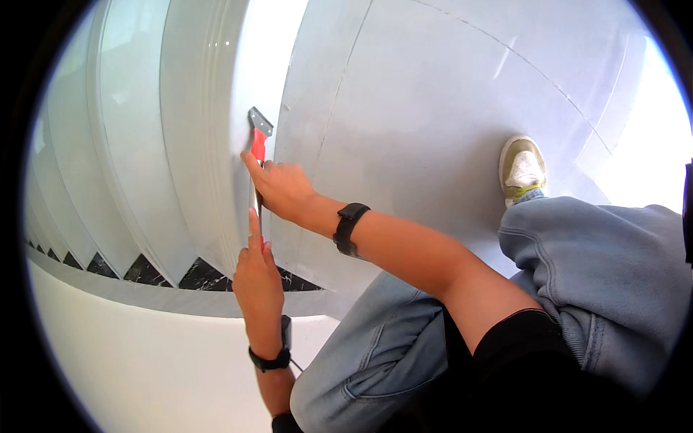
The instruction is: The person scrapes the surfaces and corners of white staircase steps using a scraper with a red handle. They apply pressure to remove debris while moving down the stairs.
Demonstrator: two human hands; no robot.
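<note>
A long-handled scraper [259, 142] with a red neck, a metal shaft and a wide metal blade head is in both my hands. My right hand [281, 187] wraps the shaft just behind the red neck. Lower on the handle, near its red end, my left hand [258, 276] grips with the index finger stretched along the shaft. The blade head [261, 122] lies at the bright strip along a pale stair step [265, 65]; whether its edge touches the surface I cannot tell.
More pale, glossy stair steps [130, 140] descend at the left. Black veined skirting [203, 276] and a grey border [162, 297] run beside a white wall [135, 357]. My bent knee [379, 330] and shoe [522, 168] are on the right, over pale floor slabs [411, 108] with dark joints.
</note>
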